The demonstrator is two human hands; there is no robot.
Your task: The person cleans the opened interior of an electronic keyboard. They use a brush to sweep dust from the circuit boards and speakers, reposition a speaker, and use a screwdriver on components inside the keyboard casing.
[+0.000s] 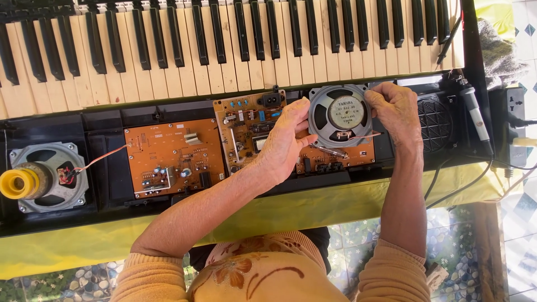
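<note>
My left hand (284,141) and my right hand (395,108) both grip a round grey speaker (340,114), one on each side of its metal frame, lifted over the opened electronic keyboard (224,50). A thin orange wire runs from the speaker's terminal toward my right hand. Under the speaker lie orange circuit boards (249,126), and a larger orange board (170,156) sits further left. A screwdriver-like tool (327,151) rests on the board just below the speaker.
A second speaker (50,176) with a yellow tape roll (19,183) on it sits at the far left. A speaker grille (435,123), a soldering iron (475,114) and a power strip (514,117) are at the right. Yellow cloth (279,210) covers the table's front.
</note>
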